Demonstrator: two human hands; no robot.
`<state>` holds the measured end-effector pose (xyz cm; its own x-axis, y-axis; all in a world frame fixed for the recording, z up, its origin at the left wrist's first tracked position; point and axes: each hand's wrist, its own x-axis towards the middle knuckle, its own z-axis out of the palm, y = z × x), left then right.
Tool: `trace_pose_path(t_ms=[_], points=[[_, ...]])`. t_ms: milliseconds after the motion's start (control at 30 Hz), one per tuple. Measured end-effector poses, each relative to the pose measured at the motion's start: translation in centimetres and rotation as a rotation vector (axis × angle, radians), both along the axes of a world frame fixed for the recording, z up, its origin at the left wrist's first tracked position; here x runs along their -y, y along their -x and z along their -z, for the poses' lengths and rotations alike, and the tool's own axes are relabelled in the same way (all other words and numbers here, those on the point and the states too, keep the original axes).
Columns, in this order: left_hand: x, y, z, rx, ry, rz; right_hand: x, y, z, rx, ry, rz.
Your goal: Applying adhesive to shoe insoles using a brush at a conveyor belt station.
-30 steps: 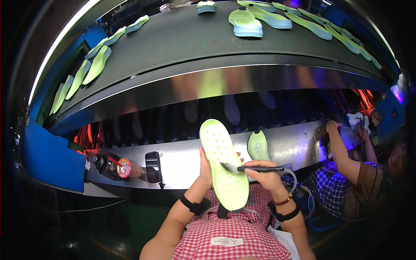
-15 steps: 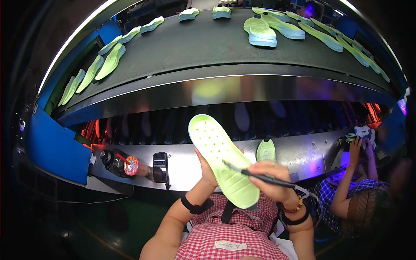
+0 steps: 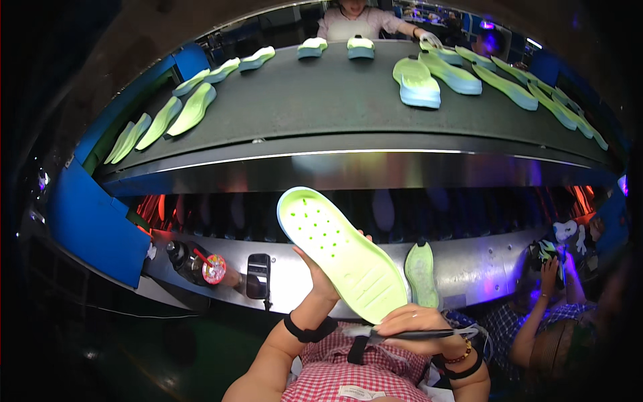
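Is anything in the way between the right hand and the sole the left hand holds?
Nothing visible blocks it: the right hand, holding a brush, is at the near end of the pale green sole.

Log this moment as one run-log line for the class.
left hand: holds green sole | right hand: holds brush near sole's lower end | bench: second sole, phone | black surface: more soles

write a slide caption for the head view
Left hand holding a sole, right hand a brush, before a belt bearing more soles.
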<state>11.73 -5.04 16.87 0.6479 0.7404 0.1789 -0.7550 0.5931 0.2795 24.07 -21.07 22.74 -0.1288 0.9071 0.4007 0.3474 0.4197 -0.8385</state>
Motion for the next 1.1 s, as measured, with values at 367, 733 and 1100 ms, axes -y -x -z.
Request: trace_pose_path(t_ms=[367,733,1100], points=[[-0.2,0.7,-0.5,0.06,-0.057,0.062,1.5,-0.9,-0.1,-0.008,-0.004,0.373],[-0.5,0.6,-2.1,-0.013,-0.102,0.0,2.8,-2.0,0.8,0.065,0.185,0.039],[5.8,-0.2,-3.8,-0.017,-0.19,0.094,1.9,0.8,2.4,-1.355,0.323,0.189]])
